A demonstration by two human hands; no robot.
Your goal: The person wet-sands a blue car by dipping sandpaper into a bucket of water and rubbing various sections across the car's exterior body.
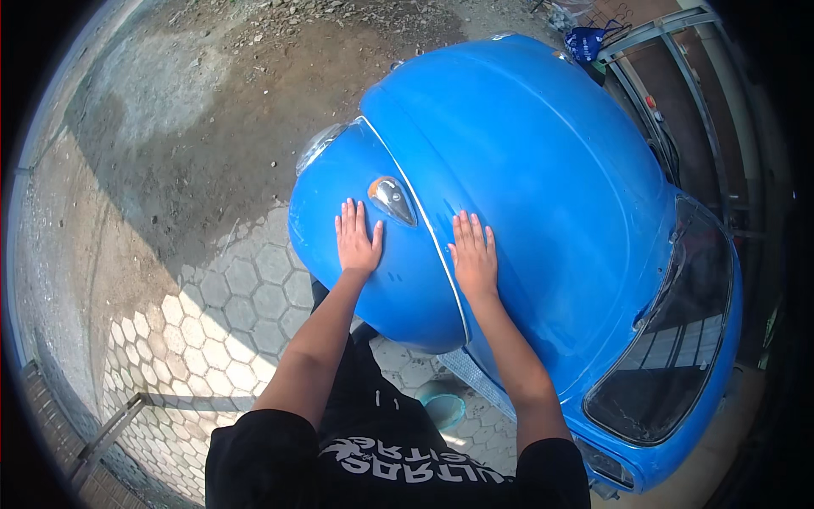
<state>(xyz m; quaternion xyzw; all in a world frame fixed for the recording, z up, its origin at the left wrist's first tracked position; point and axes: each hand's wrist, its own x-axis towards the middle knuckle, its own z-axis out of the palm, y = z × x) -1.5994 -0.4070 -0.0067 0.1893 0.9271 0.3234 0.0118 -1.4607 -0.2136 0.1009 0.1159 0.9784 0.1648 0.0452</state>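
Note:
A blue rounded car fills the middle and right of the head view. My left hand lies flat on its front fender, fingers a little apart, just beside a teardrop turn-signal lamp with an orange tip. Flat on the blue hood panel, across the white seam bead, rests my right hand, thumb slightly spread. Neither hand holds anything. Faint dark streaks mark the paint near the fingers of my right hand. At the fender's front sits a clear headlamp.
A teal bucket stands on hexagonal pavers below the fender, close to my legs. The windshield is at the right. Behind the car are a metal frame and a blue bag. A metal rail runs at lower left.

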